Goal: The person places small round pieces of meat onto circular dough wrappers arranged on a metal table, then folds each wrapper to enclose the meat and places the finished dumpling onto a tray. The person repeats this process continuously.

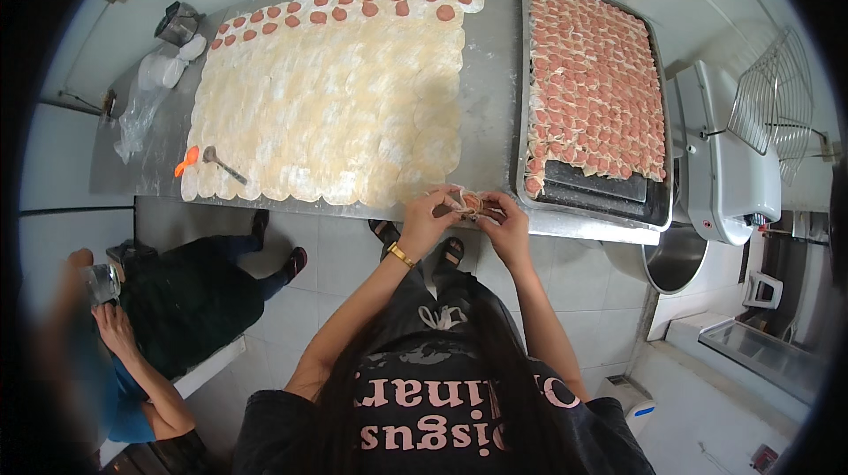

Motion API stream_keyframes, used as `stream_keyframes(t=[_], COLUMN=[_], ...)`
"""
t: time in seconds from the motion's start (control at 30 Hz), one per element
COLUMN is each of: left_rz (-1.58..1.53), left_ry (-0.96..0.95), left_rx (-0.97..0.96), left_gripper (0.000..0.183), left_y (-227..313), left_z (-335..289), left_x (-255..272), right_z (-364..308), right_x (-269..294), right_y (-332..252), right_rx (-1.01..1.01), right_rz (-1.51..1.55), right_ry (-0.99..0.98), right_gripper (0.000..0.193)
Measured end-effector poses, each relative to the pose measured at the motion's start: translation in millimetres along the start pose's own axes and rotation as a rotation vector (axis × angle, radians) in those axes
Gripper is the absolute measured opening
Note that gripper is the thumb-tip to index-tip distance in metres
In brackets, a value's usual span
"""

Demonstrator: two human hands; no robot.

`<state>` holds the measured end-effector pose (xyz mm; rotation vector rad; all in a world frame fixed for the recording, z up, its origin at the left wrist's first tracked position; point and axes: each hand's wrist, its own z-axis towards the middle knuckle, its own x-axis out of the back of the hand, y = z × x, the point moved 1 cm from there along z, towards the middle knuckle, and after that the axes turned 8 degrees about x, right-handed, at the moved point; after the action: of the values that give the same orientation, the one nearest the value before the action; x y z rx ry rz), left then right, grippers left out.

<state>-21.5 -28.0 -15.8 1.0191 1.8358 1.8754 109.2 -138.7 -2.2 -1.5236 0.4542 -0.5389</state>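
Observation:
Near the front edge of the table, my left hand point(428, 217) and my right hand point(506, 224) pinch a small open-topped dumpling point(472, 202) between their fingertips. Its pale wrapper gathers around a pinkish-orange filling. Beyond my hands, overlapping round dough wrappers point(327, 113) cover much of the table. Along their far edge sit rows of round, flat meat filling portions point(402, 9). To the right, a large dark metal tray point(658, 201) is mostly filled with close-packed dumplings point(596, 78); its near part shows bare metal.
A spoon point(225, 168) and an orange object point(186, 160) lie at the wrappers' near left corner. Plastic bags point(150, 91) and a dark container point(178, 23) stand farther left. At right are a white machine point(729, 153), wire guard point(773, 91) and metal bowl point(680, 259). Another person point(132, 351) sits lower left.

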Motion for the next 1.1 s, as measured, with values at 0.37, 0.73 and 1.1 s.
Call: stream_keyframes(t=[0.37,0.73,1.1], left_rz=[0.035,0.076,0.255], left_ry=[-0.052,-0.147,-0.151], left_rx=[0.129,0.005,0.012], left_gripper=[0.028,0.026,0.025], left_y=[15,7,16], left_z=[-2,5,15], left_x=[-7,-2,1], right_z=[4,6,11], right_x=[1,-1,-4], right_y=[0,-2,-4], right_rx=[0.186,0.252,0.209], right_rz=[-0.434,-0.523,-0.553], right_ry=[-0.016,-0.068,-0.091], right_gripper=[0.029,0.032,0.033])
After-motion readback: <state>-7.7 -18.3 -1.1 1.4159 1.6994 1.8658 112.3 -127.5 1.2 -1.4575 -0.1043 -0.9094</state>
